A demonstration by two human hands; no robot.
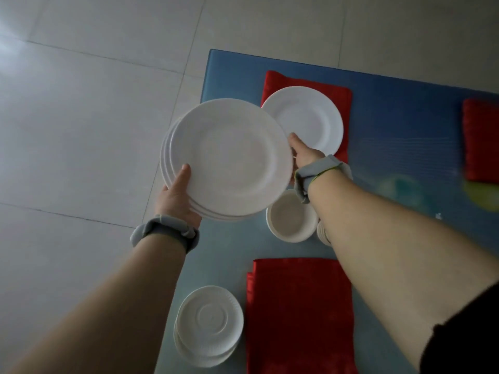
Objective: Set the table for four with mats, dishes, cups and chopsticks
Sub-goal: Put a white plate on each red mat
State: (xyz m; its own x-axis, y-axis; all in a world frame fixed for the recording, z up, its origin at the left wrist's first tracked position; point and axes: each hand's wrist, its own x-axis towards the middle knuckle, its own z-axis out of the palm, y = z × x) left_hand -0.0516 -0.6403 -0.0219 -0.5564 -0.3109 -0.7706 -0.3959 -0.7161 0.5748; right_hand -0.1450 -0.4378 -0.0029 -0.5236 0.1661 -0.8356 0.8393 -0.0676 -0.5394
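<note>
Aloft, plate stack (229,157) between both hands (176,198).

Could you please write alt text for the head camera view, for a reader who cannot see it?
A person's left hand and right hand hold a stack of white plates above the corner of a blue table. One plate already sits on the far red mat; the near red mat is bare, with bowls and saucers nearby.
</note>
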